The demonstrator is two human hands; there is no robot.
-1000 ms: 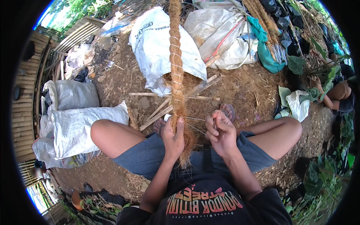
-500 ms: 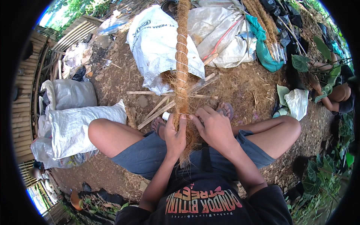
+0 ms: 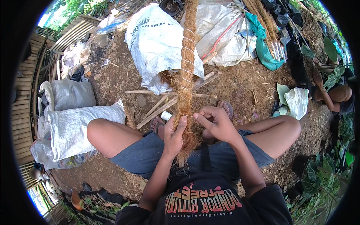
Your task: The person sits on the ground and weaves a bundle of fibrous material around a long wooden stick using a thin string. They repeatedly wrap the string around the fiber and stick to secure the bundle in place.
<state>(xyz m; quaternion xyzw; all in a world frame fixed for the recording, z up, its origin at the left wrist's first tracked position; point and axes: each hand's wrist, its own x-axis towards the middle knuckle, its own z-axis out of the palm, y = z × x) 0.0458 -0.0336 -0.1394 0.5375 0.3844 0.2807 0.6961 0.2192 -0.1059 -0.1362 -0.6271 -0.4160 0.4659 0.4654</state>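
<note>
A long pole wrapped in brown coconut fibre (image 3: 187,60) runs from the far edge down to my lap, bound with turns of pale string. Its near end is loose and shaggy. My left hand (image 3: 173,137) is closed round the fibre pole near that end, thumb pressed on top by the string. Just right of it, my right hand (image 3: 215,123) pinches the thin string (image 3: 190,116) drawn out from the pole between thumb and forefinger. A white cylinder, perhaps a spool (image 3: 166,115), shows beside my left fingers; how it is held is hidden.
A white sack (image 3: 155,41) with loose fibre at its mouth lies ahead, sticks (image 3: 157,112) beside it. More sacks (image 3: 86,125) lie left. Finished-looking fibre poles (image 3: 262,15) and a teal net (image 3: 264,56) are far right. Another person's arm (image 3: 326,99) shows at right.
The pole's far part has swung slightly right. My right hand has turned and moved a little right, pulling the string away from the pole, while my left hand keeps its hold.
</note>
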